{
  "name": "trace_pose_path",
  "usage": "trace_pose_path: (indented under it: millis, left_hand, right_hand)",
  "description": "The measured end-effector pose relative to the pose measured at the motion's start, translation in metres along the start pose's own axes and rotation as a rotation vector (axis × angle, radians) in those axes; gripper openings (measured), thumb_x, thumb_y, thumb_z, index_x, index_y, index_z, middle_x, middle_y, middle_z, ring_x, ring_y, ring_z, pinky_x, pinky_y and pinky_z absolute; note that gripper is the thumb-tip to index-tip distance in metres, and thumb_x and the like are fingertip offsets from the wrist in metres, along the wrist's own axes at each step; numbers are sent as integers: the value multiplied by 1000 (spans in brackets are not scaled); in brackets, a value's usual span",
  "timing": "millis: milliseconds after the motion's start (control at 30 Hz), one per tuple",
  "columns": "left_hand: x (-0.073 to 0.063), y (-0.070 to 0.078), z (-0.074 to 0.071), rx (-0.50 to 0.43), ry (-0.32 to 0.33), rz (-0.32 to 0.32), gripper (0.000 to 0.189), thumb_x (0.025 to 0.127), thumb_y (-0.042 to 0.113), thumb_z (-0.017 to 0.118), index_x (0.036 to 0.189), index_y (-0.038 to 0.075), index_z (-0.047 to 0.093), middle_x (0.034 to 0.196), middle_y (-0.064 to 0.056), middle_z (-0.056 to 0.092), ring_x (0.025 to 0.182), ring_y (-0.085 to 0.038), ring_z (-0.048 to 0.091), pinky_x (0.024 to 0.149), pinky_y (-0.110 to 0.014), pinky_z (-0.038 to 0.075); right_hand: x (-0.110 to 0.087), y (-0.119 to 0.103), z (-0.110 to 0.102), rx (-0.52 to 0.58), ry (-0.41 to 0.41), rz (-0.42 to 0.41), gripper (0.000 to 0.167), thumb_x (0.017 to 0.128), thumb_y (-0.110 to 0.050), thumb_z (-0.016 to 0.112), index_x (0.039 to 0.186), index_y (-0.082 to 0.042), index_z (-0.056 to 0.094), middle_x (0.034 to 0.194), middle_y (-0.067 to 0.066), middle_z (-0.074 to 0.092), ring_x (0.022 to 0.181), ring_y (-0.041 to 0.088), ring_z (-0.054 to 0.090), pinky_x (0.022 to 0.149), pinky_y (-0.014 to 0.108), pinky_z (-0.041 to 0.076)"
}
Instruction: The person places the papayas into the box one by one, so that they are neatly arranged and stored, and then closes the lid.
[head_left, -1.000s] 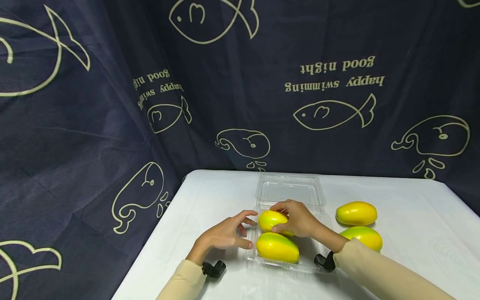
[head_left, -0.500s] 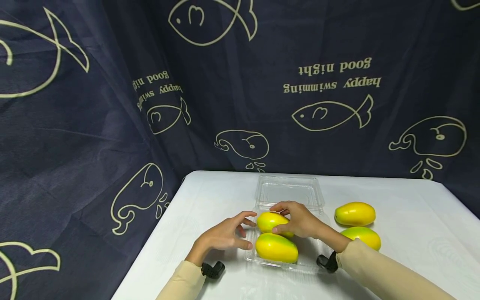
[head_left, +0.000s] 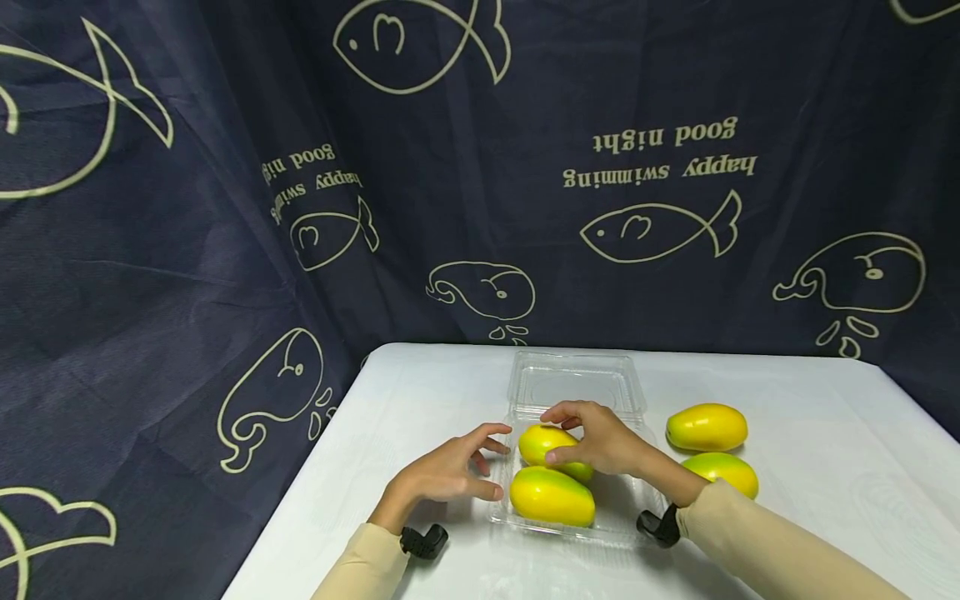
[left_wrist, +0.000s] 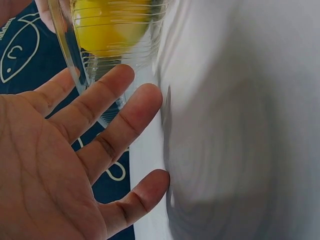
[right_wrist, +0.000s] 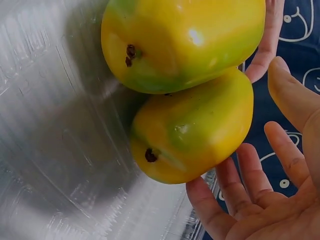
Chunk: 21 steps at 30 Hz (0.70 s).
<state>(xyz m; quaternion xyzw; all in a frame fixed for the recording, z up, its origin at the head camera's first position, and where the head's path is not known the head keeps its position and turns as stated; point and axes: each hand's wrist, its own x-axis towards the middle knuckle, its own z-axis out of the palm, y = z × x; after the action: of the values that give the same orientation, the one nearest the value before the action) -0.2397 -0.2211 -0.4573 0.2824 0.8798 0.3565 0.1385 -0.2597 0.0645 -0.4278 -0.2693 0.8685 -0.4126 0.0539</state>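
Two yellow-green mangoes lie side by side in an open clear plastic clamshell box. Over the far mango, my right hand is spread. In the right wrist view its fingertips touch or nearly touch that mango's side, and the thumb stands apart from the skin. The near mango sits in the box's front left part, untouched by the right hand. At the box's left wall is my left hand, fingers spread and holding nothing. The left wrist view shows its fingertips close to the ribbed wall.
To the right of the box, two more mangoes lie on the white table, one farther back and one partly behind the right forearm. The box's lid lies folded back. A dark printed cloth hangs behind.
The far mango in the box has rolled slightly to the right under my right hand. Both hands stay nearly in place. The head view has shifted a little.
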Motion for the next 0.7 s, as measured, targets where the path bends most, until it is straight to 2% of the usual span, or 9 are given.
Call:
trace_pose_path:
  millis: [133,467,700]
  left_hand:
    - [-1,-1,1,4,3,-4,85,82,39,79,153,29,35,137,3,63,99,-16,65,87,-36,51]
    - [-4,-3,4,-1,0,-13,84,82,40,79,153,30,35,137,5,63,99,-16,65,88,-36,50]
    - [0,-2,0,7,-1,-2,84,83,38,79,153,28,34,138,2,62,100,-17,64,89,-35,49]
  right_hand:
    - [-2,0,0,32,-1,-2,53,77,-26,88,122,-8,67,126,8,69,113,32,64,98,55,49]
    - [-10,1,-5,89,-1,75,56,79,-29,86,127,-11,65,132,10,65,118,33,61,96,50,53]
    - [-14,-1,-15,130,29,73,52,80,-27,86,126,-16,66,131,13,64,121,33,58,95,49,53]
